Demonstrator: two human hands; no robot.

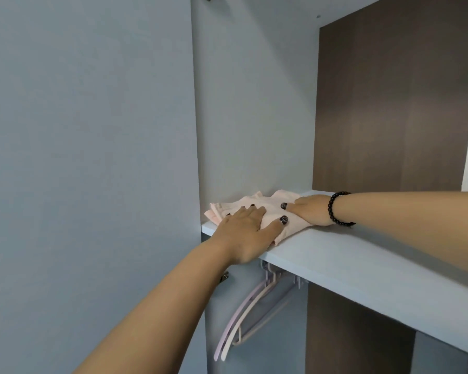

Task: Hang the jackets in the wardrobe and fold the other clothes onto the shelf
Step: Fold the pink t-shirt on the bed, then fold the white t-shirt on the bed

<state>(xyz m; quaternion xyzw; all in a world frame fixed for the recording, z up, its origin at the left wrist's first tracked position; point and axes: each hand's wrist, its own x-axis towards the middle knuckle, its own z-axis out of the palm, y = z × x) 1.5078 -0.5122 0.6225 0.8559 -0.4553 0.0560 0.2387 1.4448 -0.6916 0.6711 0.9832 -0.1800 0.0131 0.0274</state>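
A folded pale pink garment [268, 205] lies at the left end of the white wardrobe shelf [362, 260], against the side wall. My left hand [247, 233] rests flat on its near part, fingers straight and spread. My right hand [310, 210], with a black bead bracelet on the wrist, lies on the garment's right side; its fingers reach behind or under the cloth and are partly hidden.
Under the shelf hang several empty pastel hangers [243, 319] from a rail bracket. The open wardrobe door [92, 157] fills the left. A brown back panel [389, 103] stands behind the shelf, which stretches away to the right.
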